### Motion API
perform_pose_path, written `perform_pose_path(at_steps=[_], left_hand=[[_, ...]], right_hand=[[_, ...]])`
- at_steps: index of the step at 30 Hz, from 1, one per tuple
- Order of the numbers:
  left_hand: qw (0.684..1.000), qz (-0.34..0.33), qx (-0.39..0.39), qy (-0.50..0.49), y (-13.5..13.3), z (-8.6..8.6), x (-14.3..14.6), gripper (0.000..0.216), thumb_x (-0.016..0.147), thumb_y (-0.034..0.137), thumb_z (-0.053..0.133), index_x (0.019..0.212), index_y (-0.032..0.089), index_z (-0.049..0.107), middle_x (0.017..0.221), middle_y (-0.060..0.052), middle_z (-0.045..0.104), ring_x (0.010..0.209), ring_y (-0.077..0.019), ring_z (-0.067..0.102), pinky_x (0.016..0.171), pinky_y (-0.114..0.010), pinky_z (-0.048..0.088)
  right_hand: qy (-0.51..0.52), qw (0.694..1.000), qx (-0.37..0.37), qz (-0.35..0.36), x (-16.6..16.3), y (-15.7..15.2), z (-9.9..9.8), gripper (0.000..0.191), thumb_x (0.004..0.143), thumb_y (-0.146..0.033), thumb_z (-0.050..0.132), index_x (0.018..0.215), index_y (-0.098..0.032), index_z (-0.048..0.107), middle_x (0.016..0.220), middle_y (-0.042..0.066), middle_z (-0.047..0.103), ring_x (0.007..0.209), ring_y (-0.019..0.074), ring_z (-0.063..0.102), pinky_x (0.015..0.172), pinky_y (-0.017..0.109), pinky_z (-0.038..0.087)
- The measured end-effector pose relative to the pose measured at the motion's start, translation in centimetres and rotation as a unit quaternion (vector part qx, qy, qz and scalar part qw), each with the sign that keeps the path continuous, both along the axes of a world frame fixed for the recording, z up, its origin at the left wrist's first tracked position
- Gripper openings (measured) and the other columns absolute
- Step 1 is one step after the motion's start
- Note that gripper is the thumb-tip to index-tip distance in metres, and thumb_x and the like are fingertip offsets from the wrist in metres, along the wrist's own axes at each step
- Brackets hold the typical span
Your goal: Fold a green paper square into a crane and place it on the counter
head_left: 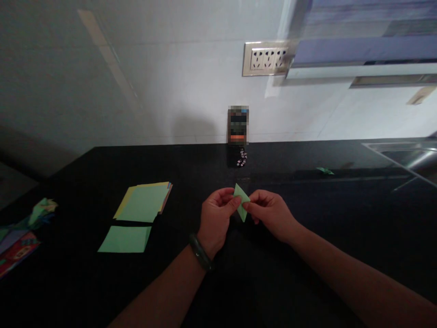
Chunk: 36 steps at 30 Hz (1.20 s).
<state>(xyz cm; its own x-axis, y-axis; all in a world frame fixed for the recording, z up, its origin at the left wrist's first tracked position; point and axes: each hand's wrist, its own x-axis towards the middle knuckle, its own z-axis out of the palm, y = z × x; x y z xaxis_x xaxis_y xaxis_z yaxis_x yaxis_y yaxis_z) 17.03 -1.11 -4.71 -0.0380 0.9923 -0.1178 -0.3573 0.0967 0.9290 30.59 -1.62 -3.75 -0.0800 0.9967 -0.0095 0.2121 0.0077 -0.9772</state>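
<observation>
Both hands meet over a black counter (pixel 307 255) and pinch one small folded paper (pixel 241 202), green and roughly diamond-shaped, held just clear of the surface. The left hand (pixel 215 217), with a dark wristband (pixel 200 253) behind it, closes thumb and fingertips on the paper's left edge. The right hand (pixel 269 214) closes thumb and forefinger on the right edge, so the piece stands tilted between the two grips with its upper and lower points free. Holding it by opposite edges probably keeps the folds flat and the face turned up toward the person.

Left of the grip, well apart from it, lies a stack of coloured sheets (pixel 145 201) with a green one on top, and a single green sheet (pixel 125 239) sits just in front of that stack, likely laid within easy reach of the left hand. Beyond the grip a phone (pixel 238 125) leans upright against the wall, its screen facing the person. Far to the right and beyond, a small green folded figure (pixel 324 171) rests on the counter.
</observation>
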Motion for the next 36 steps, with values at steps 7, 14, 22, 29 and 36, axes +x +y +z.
perform_pose_path(at_steps=[7, 14, 22, 29, 36], left_hand=[[0.989, -0.143, 0.011, -0.025, -0.5, 0.3, 0.2, 0.025, 0.065, 0.022, 0.071, 0.087, 0.012, 0.066, 0.083, -0.005, 0.066, 0.078, -0.0135, 0.058, 0.077, -0.027, 0.044], [0.988, -0.111, -0.036, -0.098, -0.2, 0.5, 0.0, 0.015, 0.072, 0.027, 0.063, 0.074, 0.012, 0.063, 0.071, -0.003, 0.063, 0.064, -0.0108, 0.058, 0.067, -0.026, 0.048], [0.988, -0.117, -0.082, -0.054, -0.1, 1.1, -0.4, 0.015, 0.074, 0.024, 0.058, 0.074, 0.011, 0.063, 0.070, -0.004, 0.064, 0.059, -0.0112, 0.058, 0.057, -0.024, 0.049], [0.992, -0.111, -0.049, 0.020, -0.1, 1.0, -0.3, 0.017, 0.074, 0.028, 0.057, 0.072, 0.012, 0.063, 0.065, -0.003, 0.063, 0.058, -0.0111, 0.058, 0.055, -0.023, 0.048], [0.993, -0.093, -0.069, 0.012, 0.1, 0.9, -0.4, 0.019, 0.077, 0.030, 0.056, 0.075, 0.012, 0.060, 0.066, -0.004, 0.064, 0.056, -0.0115, 0.060, 0.054, -0.023, 0.048]], right_hand=[[-0.243, 0.914, 0.318, -0.065, 0.7, -0.1, -0.5, 0.008, 0.072, -0.016, 0.056, 0.064, -0.018, 0.056, 0.082, 0.006, 0.062, 0.075, 0.0162, 0.058, 0.065, 0.029, 0.047], [-0.244, 0.905, 0.347, 0.013, 0.6, -0.6, -0.1, 0.011, 0.080, -0.019, 0.052, 0.086, -0.019, 0.061, 0.093, 0.008, 0.059, 0.085, 0.0179, 0.057, 0.074, 0.032, 0.048], [-0.215, 0.948, 0.235, 0.008, 0.7, -0.4, 0.0, 0.022, 0.076, -0.024, 0.058, 0.097, -0.020, 0.057, 0.081, 0.003, 0.059, 0.066, 0.0131, 0.055, 0.056, 0.024, 0.045], [-0.283, 0.917, 0.278, 0.038, 1.0, -0.5, -0.1, 0.027, 0.077, -0.016, 0.049, 0.102, -0.018, 0.058, 0.086, 0.005, 0.063, 0.071, 0.0151, 0.058, 0.066, 0.028, 0.046], [-0.153, 0.973, 0.174, 0.007, 1.1, 0.0, -0.6, 0.013, 0.080, -0.022, 0.050, 0.092, -0.021, 0.057, 0.075, 0.002, 0.061, 0.065, 0.0133, 0.057, 0.059, 0.026, 0.046]])
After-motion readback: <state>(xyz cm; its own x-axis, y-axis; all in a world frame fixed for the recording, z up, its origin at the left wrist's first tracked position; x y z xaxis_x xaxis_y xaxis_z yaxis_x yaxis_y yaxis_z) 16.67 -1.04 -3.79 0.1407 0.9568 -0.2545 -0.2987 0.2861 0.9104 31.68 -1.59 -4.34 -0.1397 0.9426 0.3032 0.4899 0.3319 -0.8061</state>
